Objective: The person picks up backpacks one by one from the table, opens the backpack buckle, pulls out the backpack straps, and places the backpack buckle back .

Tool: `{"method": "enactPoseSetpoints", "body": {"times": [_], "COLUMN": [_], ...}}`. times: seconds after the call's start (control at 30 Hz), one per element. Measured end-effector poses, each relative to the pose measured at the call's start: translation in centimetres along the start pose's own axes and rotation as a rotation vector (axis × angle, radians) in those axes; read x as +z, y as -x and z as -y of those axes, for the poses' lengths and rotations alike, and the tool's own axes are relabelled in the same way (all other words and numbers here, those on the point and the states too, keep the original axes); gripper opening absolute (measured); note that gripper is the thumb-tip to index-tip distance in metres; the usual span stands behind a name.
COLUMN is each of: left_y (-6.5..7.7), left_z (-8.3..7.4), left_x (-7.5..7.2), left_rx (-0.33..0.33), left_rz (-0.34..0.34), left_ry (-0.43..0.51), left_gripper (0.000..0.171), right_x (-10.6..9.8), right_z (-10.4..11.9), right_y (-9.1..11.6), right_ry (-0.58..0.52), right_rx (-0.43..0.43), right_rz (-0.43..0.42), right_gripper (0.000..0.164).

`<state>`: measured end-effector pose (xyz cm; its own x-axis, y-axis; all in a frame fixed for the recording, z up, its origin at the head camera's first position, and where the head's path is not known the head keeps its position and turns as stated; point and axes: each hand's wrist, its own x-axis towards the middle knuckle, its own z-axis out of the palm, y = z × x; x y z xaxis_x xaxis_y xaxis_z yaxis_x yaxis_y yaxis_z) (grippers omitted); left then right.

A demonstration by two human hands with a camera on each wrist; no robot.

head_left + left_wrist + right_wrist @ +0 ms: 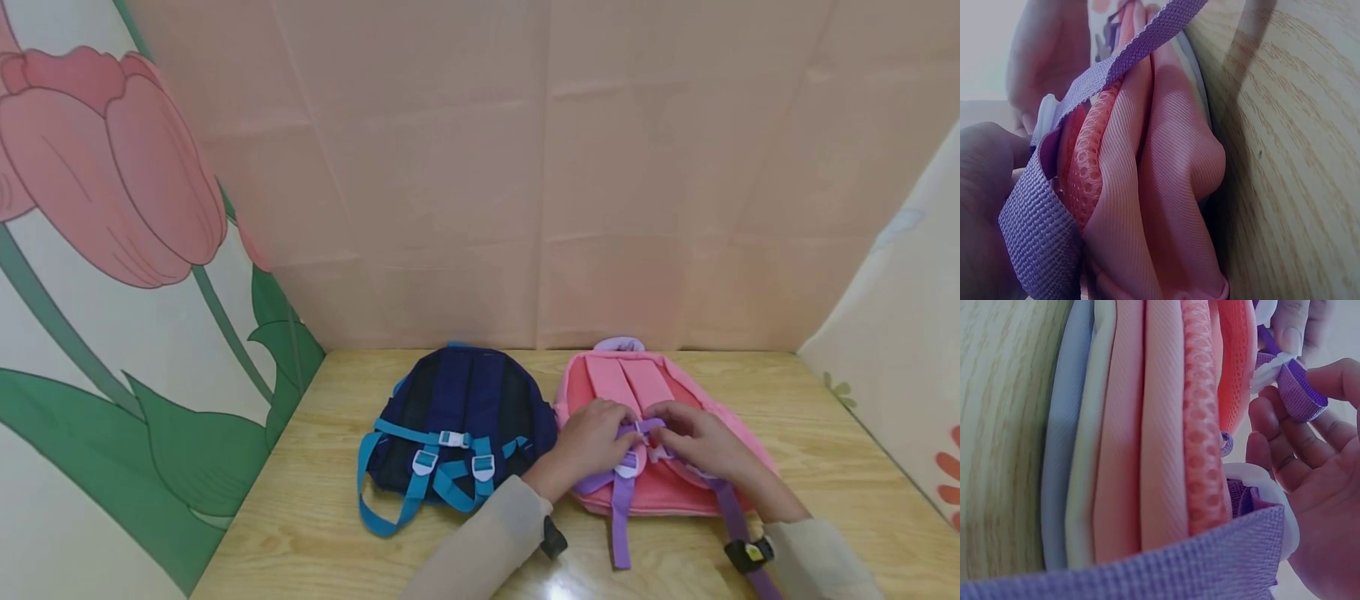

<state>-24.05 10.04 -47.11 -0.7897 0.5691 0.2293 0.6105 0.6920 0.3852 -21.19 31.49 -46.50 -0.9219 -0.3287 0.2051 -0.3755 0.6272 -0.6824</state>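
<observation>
A pink backpack [693, 497] with purple straps lies on the table, its back panel up. Both hands meet over its chest strap. My left hand [596, 437] pinches a white buckle [1269, 374] on that strap. From the other side my right hand [701, 437] holds the looped purple webbing [1300, 394] by the buckle, between thumb and fingers. Whether the buckle halves are joined cannot be told. A white strap adjuster [1279, 506] sits below the right palm. In the left wrist view a purple strap [1044, 231] crosses close by the left thumb.
Left of the pink bag lies a navy backpack [468, 383] with blue straps, its white chest buckle [453, 439] fastened. A loose purple strap end [621, 533] hangs onto the wooden table [300, 517]. Beige cloth [420, 208] stands behind, and a flower-printed panel [90, 333] at left.
</observation>
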Motion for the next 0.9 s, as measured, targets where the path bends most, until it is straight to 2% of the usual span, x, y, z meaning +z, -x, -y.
{"method": "enactPoseSetpoints", "body": {"times": [0.4,0.7,0.9], "left_y": [-0.05,-0.08,-0.06], "left_z": [0.01,0.02,0.07], "left_x": [0.04,0.0,0.16], "left_rx": [0.012,0.011,0.014], "left_rz": [-0.005,-0.005,-0.007], "left_ry": [-0.004,-0.003,-0.008], "left_gripper": [0.026,0.025,0.026], "right_x": [0.08,-0.26,-0.23], "right_z": [0.06,0.24,0.34], "right_y": [-0.22,-0.11,-0.05], "right_ry": [0.093,0.068,0.051], "right_rx": [-0.023,0.021,0.006], "right_rz": [-0.016,0.006,0.001], "right_gripper": [0.017,0.02,0.021]}}
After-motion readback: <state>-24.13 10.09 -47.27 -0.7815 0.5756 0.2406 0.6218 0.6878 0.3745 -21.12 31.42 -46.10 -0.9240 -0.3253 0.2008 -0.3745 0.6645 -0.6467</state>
